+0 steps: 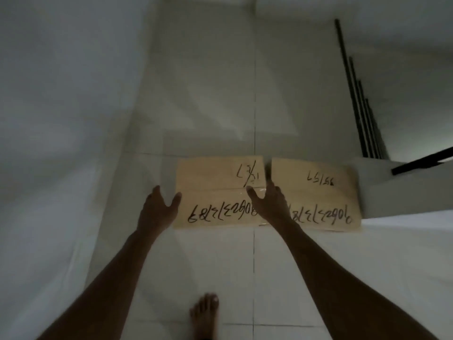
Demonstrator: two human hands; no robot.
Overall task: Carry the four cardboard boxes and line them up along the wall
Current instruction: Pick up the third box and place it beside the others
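Two cardboard boxes on the tiled floor, side by side with a thin gap: left box, right box; both taped shut, contents not visible. Left hand spread open at the left box's left edge; right hand open, fingers over the gap between boxes, gripping nothing. White wall runs along the left.

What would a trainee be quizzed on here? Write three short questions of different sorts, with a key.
1. How many tan cardboard boxes are in view?
2. True or false: the boxes lie on a grey carpet.
3. Which hand reaches between the boxes? A left, B right.

Key:
1. Two: the left box and the right box.
2. False; they lie on the white tiled floor.
3. B: the right hand; the left hand is at the left box's outer side.
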